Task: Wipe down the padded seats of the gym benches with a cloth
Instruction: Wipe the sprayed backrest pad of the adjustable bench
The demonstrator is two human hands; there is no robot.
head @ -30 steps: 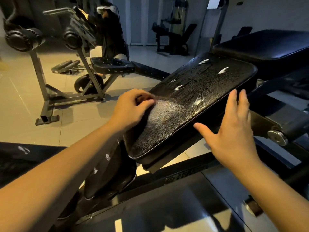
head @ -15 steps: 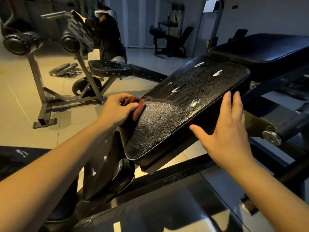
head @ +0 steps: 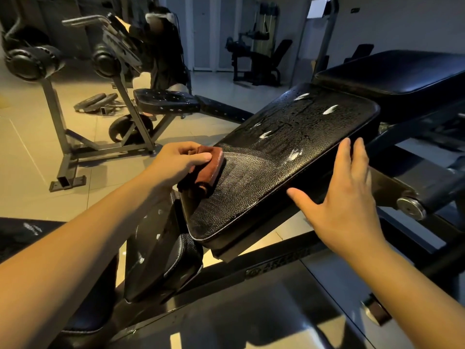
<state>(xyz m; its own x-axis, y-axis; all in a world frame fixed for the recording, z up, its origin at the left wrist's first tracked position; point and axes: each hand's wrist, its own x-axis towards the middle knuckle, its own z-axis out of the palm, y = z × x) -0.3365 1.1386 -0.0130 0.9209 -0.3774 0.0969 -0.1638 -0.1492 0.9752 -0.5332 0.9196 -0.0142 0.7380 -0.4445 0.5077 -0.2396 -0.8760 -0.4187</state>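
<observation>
Cloth (head: pixel 210 168) dragged to seat (head: pixel 289 152) edge, left hand (head: pixel 176 162) gripping.

Beyond the left fingers (head: pixel 201 157), a grey steel stand (head: pixel 61 137) rises from the tiled floor (head: pixel 25 147), with two black roller pads (head: pixel 32 61) at its top and a small wheel (head: pixel 120 128) near its base. Further back from them, flat weight plates (head: pixel 97 102) lie on the tiles, and behind these is a person (head: pixel 163 51) in dark clothes with a white band on the head. Well beyond the right fingers (head: pixel 349 157), a dark machine (head: pixel 254 59) stands by the pale wall (head: pixel 402 21) with a white sign (head: pixel 318 7) on a post beside it, and a round metal cap (head: pixel 411 209) sits near those fingers, lower and to their right.
</observation>
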